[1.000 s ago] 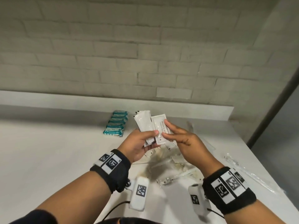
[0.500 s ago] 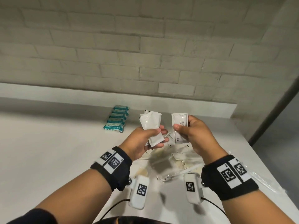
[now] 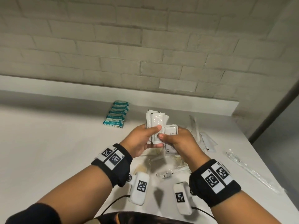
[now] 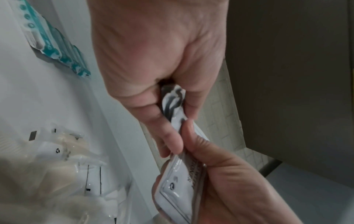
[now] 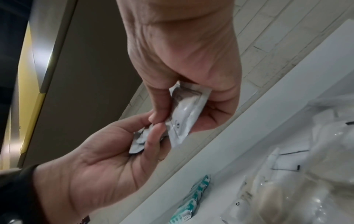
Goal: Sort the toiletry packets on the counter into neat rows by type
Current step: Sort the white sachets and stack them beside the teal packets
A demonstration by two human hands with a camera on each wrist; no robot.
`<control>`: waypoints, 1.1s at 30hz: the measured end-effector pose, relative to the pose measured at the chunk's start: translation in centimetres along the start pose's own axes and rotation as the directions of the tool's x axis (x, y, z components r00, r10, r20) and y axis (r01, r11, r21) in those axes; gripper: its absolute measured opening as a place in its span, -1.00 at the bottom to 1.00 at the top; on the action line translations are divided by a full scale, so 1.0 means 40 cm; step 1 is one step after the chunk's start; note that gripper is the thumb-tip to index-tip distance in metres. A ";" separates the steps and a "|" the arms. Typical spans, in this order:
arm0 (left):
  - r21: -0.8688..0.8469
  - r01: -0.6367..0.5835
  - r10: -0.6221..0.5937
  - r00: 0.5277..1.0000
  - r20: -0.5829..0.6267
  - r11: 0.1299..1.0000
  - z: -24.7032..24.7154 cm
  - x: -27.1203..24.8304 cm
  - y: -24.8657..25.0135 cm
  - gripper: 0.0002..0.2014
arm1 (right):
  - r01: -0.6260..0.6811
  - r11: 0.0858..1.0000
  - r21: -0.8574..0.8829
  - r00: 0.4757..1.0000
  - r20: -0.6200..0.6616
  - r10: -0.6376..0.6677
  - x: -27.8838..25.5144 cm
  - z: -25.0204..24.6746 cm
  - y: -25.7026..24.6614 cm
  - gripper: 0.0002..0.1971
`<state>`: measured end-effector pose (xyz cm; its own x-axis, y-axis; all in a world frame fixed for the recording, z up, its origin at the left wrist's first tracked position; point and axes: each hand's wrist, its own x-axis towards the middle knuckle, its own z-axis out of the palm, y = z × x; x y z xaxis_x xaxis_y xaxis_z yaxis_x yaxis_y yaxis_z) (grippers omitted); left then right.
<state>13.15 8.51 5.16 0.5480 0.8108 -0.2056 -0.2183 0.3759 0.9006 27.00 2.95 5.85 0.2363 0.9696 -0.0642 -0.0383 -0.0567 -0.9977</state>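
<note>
Head view: left hand (image 3: 142,139) grips a fanned stack of white sachets (image 3: 155,122) above the counter (image 3: 48,143); right hand (image 3: 179,143) pinches a printed sachet (image 3: 170,131) against that stack. Teal packets (image 3: 117,114) sit in a row near the back ledge, loose clear packets (image 3: 169,162) under the hands. Left wrist: fingers (image 4: 162,128) curled round the stack's edge (image 4: 174,97). Right wrist: thumb and fingers (image 5: 161,103) clamp the printed sachet (image 5: 187,112), left hand (image 5: 107,151) touching it.

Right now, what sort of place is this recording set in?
Probably a hotel or housekeeping supply room, though that is a guess: a plain white counter against a painted brick wall, with a row of teal soap packets and a loose pile of sachets.
</note>
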 end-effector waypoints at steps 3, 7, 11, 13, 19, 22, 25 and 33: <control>0.035 -0.023 0.023 1.000 -0.010 0.999 -0.005 0.003 -0.007 -0.73 | 0.018 0.996 -0.092 1.000 -0.002 -0.018 -0.002 0.002 -0.007 -0.76; 0.017 -0.035 0.035 0.999 0.018 0.999 -0.012 0.003 -0.011 -0.73 | -0.015 0.985 -0.174 0.997 0.066 0.027 0.010 -0.013 -0.036 -0.84; -0.050 -0.022 0.022 1.000 -0.008 0.999 -0.011 0.007 -0.005 -0.70 | 0.082 0.916 -0.394 0.997 0.035 -0.074 0.023 -0.036 -0.075 -0.79; -0.120 0.027 -0.033 0.999 -0.044 0.992 -0.016 0.012 0.003 -0.67 | 0.370 0.558 -0.743 0.876 0.078 -0.477 0.036 -0.068 -0.092 -0.79; -0.104 0.080 -0.071 0.994 0.084 0.991 -0.021 0.007 0.018 -0.82 | 0.522 -0.386 -0.761 0.441 0.628 -0.641 0.045 -0.139 -0.077 -0.82; 0.012 -0.017 0.016 0.998 0.068 1.000 -0.006 0.015 0.010 -0.81 | 0.520 -0.229 -0.823 0.572 0.534 -0.622 0.048 -0.143 -0.066 -0.79; 0.054 -0.082 0.083 0.997 -0.009 0.995 -0.005 0.022 0.009 -0.80 | 0.315 0.507 -0.802 0.884 0.054 -0.464 0.033 -0.123 -0.103 -0.93; 0.113 -0.153 0.146 0.987 0.067 0.982 0.008 0.028 0.036 -0.68 | 0.096 0.943 -0.317 0.989 0.141 -0.054 0.026 -0.068 -0.116 -0.93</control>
<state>13.69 9.81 6.35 0.5634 0.8249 -0.0459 -0.2065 0.1943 0.9590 30.09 3.58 10.37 0.0990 0.9951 -0.0066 0.2949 -0.0356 -0.9549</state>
